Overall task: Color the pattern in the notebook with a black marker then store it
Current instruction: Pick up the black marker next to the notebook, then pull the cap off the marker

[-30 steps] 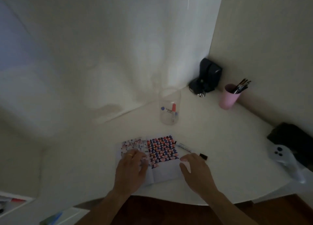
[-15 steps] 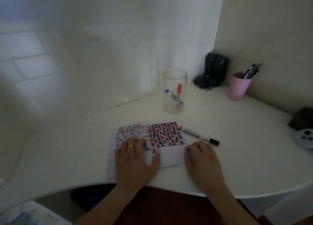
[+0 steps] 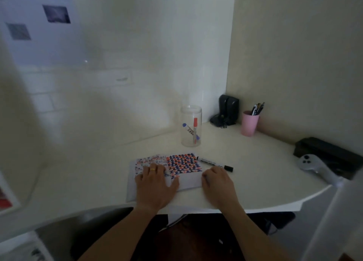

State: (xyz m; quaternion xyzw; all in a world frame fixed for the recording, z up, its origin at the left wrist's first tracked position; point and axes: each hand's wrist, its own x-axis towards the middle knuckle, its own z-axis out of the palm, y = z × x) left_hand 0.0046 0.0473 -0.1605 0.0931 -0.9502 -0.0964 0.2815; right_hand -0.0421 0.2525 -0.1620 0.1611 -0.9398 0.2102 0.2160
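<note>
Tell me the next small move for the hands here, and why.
Probably the right hand should reach forward and pick up the capped black-and-white marker. It lies untouched on the white desk just beyond that hand, while the left hand rests flat on the open patterned notebook.

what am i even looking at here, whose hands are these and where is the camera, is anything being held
There is no machine here: a person wears one camera on the head, looking down at their own bare hands. The left hand, with a gold ring, lies flat on an open notebook with a red and blue pattern. The right hand rests beside it, and neither hand holds anything. A black-capped white marker lies on the white desk. Behind stand a clear jar holding two markers and a pink cup of pens.
</note>
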